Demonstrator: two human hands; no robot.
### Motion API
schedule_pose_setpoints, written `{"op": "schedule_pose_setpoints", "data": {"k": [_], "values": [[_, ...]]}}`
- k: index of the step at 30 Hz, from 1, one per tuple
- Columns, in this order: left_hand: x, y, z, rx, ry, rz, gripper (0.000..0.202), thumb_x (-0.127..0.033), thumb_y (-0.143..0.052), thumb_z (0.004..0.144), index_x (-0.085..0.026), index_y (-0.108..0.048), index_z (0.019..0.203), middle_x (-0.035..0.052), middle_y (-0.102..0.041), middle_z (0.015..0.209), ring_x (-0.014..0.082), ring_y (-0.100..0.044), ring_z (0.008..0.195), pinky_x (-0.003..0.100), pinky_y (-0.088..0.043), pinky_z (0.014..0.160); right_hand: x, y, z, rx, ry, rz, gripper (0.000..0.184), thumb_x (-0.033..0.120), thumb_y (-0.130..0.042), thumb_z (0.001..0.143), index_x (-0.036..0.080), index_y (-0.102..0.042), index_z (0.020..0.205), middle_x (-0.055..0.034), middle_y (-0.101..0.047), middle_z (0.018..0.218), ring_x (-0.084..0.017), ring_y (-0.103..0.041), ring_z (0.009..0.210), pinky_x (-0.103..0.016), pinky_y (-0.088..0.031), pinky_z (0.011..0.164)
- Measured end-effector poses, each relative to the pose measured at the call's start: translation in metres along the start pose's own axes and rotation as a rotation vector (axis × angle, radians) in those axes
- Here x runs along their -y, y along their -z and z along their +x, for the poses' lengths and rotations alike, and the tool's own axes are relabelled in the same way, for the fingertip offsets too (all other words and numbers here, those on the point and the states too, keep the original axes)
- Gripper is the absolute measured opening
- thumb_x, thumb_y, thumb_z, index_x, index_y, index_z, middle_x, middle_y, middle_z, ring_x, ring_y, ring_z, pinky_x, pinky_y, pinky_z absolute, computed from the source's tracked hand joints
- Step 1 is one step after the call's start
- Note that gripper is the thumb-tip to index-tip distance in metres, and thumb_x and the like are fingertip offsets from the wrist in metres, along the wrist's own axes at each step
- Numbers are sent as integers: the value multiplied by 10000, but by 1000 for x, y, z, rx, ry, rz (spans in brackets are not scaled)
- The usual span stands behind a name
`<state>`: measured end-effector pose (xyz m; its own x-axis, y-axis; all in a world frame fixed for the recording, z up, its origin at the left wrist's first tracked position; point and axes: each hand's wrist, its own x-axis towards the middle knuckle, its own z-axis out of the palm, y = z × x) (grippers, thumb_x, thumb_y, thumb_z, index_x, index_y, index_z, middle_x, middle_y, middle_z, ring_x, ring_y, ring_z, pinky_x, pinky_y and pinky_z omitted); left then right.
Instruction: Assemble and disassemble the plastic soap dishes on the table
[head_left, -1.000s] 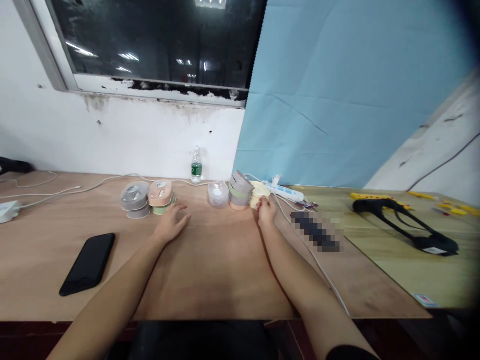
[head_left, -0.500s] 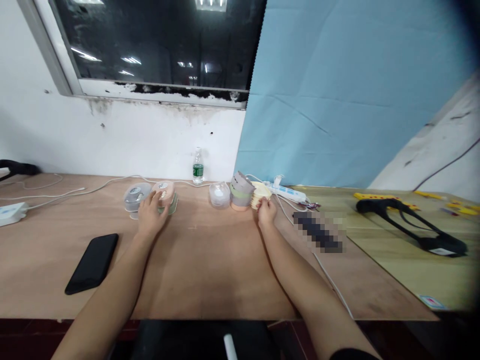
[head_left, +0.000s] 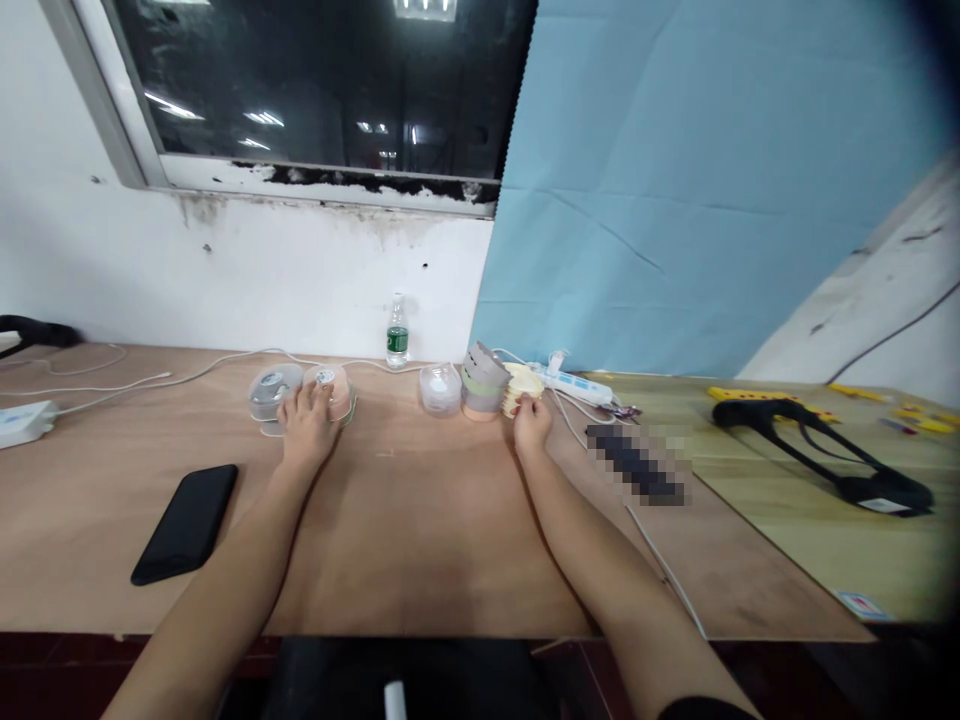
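Observation:
My left hand [head_left: 307, 422] lies against the front of a round pink container [head_left: 341, 380] with a clear lid, its fingers stretched out over the near side. Under the pink one a greenish container shows only at its edge. Just left is a round clear-grey container [head_left: 270, 388], close to my fingertips. My right hand [head_left: 532, 422] is closed on the near side of a stack of pale yellow ribbed bowls [head_left: 523, 380]. Beside it a stack of grey, green and orange bowls [head_left: 484, 385] leans a little. A clear round container [head_left: 440, 388] stands left of that stack.
A water bottle [head_left: 397, 335] stands by the wall. A black phone [head_left: 185, 523] lies at front left. White cables and a power strip [head_left: 577, 384] run along the back. On the right are a blurred-out dark item [head_left: 636, 465] and a black strap-like frame [head_left: 825, 450].
My left hand has shifted slightly right, its fingers now further over the front of the pink container. The right hand keeps its place on the yellow bowls.

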<state>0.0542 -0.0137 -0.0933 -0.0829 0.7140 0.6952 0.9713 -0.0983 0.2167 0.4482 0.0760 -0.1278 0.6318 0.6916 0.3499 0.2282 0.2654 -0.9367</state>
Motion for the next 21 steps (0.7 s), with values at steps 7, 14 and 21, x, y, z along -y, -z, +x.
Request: {"op": "schedule_pose_setpoints", "data": {"k": [7, 14, 21], "values": [[-11, 2, -1, -18, -176, -130, 524, -405, -586, 808, -225, -476, 1288, 128, -499, 1350, 325, -375, 1300, 503, -257, 1054, 18, 3, -16, -26, 351, -192, 388, 468, -423, 880, 163, -610, 728, -11, -583, 592, -153, -512, 596, -255, -385, 614], [-52, -2, -14, 172, -554, -286, 573, -437, -604, 812, -207, -453, 1316, 133, -523, 1327, 295, -433, 1267, 465, -351, 1028, 38, -8, -57, 381, 797, -332, 297, 389, -455, 897, 184, -655, 819, -37, -664, 706, -150, -583, 645, -252, -421, 650], [-66, -2, -21, 336, -668, -391, 643, -555, -621, 763, -207, -485, 1287, 131, -568, 1259, 295, -508, 1183, 441, -412, 973, 47, -20, -82, 674, 952, -377, 276, 401, -511, 875, 195, -665, 974, -28, -688, 718, -144, -605, 631, -248, -436, 639]]}}
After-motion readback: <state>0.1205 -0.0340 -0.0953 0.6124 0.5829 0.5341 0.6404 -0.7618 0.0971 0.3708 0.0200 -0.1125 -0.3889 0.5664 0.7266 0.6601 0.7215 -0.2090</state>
